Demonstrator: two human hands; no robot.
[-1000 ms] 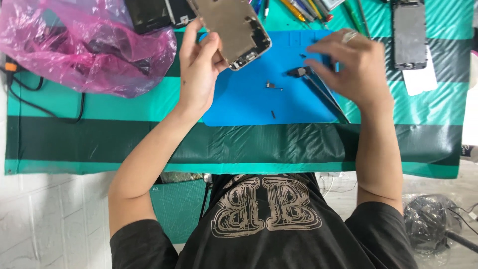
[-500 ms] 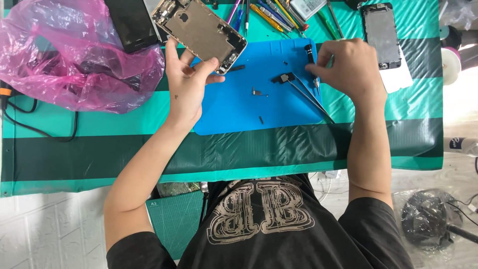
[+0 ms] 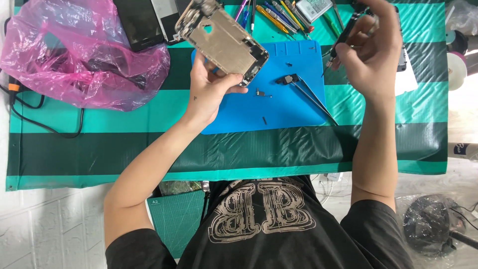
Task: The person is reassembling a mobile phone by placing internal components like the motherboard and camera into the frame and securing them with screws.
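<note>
Two bare hands were raised above the worktop [image 3: 298,144] in the head view, the only view there was. The left hand [image 3: 211,87] reached forward with its forearm running up from the lower left, palm turned up; its grip was pinched on the lower edge of an opened phone housing [image 3: 221,42], thumb on one side and fingers beneath. The housing sat tilted, its inner metal face toward the camera, hanging over the upper left corner of the blue mat [image 3: 279,99]. The right hand [image 3: 373,55] was lifted higher, wrist bent, its forearm rising almost straight from the lower right. Its fingers were curled closed round a slim dark screwdriver [image 3: 343,37], whose tip pointed down-left toward the mat's upper right edge. On the mat lay tweezers [image 3: 311,99] and a few tiny parts. A pink plastic bag [image 3: 74,55] lay to the far left, well apart from both hands.
</note>
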